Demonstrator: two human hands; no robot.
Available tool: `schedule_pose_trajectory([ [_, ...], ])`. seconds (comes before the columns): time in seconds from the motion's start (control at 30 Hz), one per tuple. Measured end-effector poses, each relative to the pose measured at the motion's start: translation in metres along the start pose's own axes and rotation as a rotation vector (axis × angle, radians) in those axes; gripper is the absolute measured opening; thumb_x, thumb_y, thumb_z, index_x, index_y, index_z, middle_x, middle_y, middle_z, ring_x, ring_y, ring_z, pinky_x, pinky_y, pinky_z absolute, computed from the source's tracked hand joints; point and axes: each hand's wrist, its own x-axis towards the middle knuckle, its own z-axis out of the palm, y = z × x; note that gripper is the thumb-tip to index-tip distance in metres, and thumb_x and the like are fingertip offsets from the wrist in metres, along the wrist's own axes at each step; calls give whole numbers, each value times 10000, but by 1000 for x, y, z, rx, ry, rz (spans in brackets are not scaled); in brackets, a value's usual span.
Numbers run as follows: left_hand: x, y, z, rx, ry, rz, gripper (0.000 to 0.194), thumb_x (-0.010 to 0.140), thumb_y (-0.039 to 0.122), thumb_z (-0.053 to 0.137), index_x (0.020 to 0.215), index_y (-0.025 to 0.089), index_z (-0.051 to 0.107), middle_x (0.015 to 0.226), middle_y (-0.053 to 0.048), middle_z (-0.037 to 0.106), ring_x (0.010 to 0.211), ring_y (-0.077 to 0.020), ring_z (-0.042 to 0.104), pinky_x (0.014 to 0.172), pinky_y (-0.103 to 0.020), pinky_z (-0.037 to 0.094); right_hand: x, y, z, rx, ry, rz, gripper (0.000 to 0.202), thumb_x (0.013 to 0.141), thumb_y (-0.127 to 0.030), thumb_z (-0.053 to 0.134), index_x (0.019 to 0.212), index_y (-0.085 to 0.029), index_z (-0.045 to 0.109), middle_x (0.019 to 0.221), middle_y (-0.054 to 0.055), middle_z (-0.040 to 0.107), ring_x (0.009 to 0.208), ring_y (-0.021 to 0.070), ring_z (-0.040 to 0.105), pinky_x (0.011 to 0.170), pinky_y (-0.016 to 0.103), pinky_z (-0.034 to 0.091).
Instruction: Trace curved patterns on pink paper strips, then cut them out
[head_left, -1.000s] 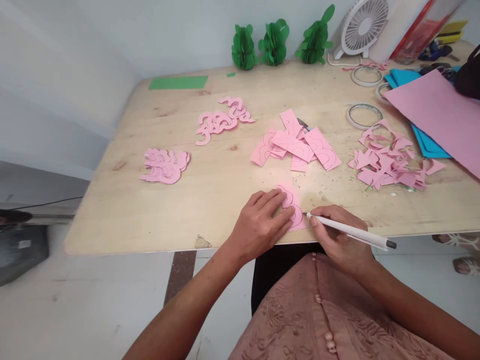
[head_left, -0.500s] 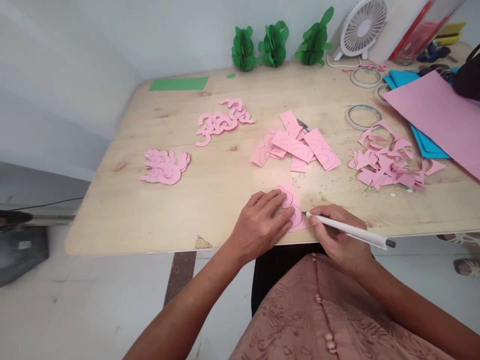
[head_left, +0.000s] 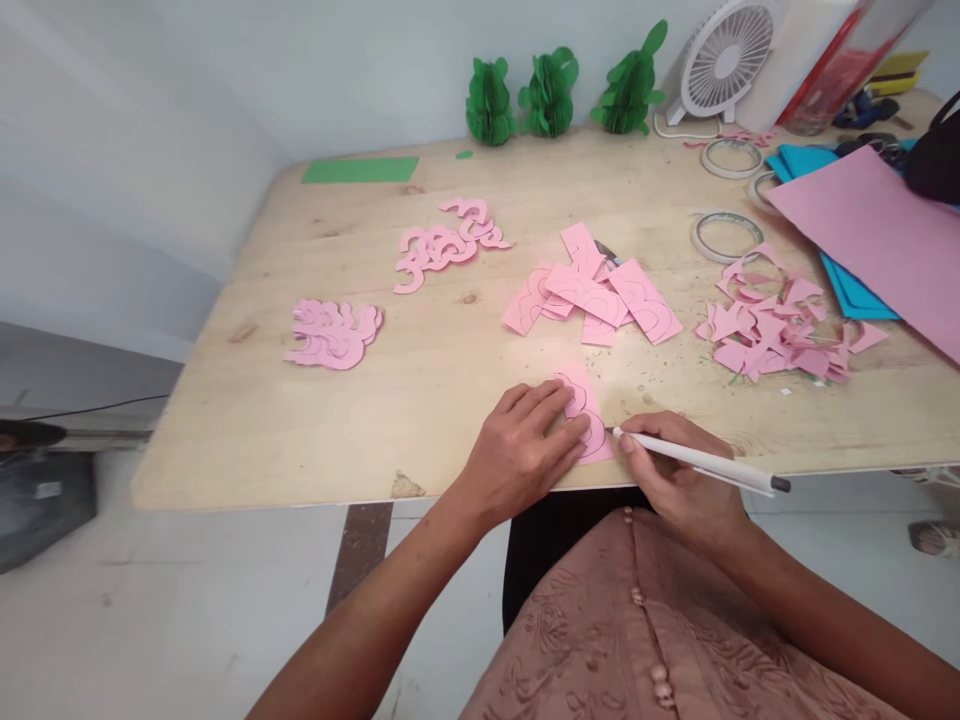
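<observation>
My left hand (head_left: 523, 440) lies with its fingers stretched over a small piece of pink paper (head_left: 600, 448) near the table's front edge, pressing it to the wood. Dark curved outlines run across this paper, and part of it is covered by my fingers. A white pen (head_left: 697, 460) is gripped in my right hand (head_left: 686, 480), its tip at the right edge of the curve. Just beyond lie several pink paper strips (head_left: 585, 290) with drawn curves, overlapping, with a dark tool partly hidden under them.
Cut pink wavy shapes (head_left: 337, 335) and curled pink pieces (head_left: 435, 247) lie to the left. Pink scraps (head_left: 780, 330), tape rolls (head_left: 727, 236) and pink sheets (head_left: 877, 230) over blue ones are at right. Green paper figures (head_left: 551, 95) and a white fan (head_left: 725, 60) stand at the back.
The view has shifted very slightly. Both hands, the pen and the paper hold nearly the same place.
</observation>
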Motion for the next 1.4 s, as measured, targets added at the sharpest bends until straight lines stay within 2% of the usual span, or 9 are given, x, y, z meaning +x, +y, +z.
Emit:
schedule_pose_trajectory([
  [0.37,1,0,-1,0,-4,-4,182,907,241,527,1058,197,618,1187,-122,632,1211,-258,538,947,-413,449,0,-1,-3,24,27,32,95,841,-230,556,775,-224,624,710,8,708,640,165,665,606,281,522],
  [0.6,0,0,0,0,0,-5,178,903,240,532,1049,200,624,1191,-122,631,1206,-264,541,936,-416,454,-3,-1,-5,68,-57,-10,107,842,-218,547,770,-220,626,680,-1,694,624,157,646,600,281,499],
  [1.07,0,0,1,-2,0,-7,180,903,241,525,1048,204,625,1181,-117,635,1207,-261,541,934,-415,458,-5,0,-4,66,-71,-17,120,844,-217,540,757,-215,623,674,2,687,618,155,635,601,285,487],
  [1.4,1,0,0,1,6,-10,174,904,244,530,1038,196,631,1180,-125,638,1196,-260,548,934,-410,456,-3,-1,-3,42,-39,-7,101,847,-202,552,775,-214,621,694,-3,688,628,147,642,604,275,495],
])
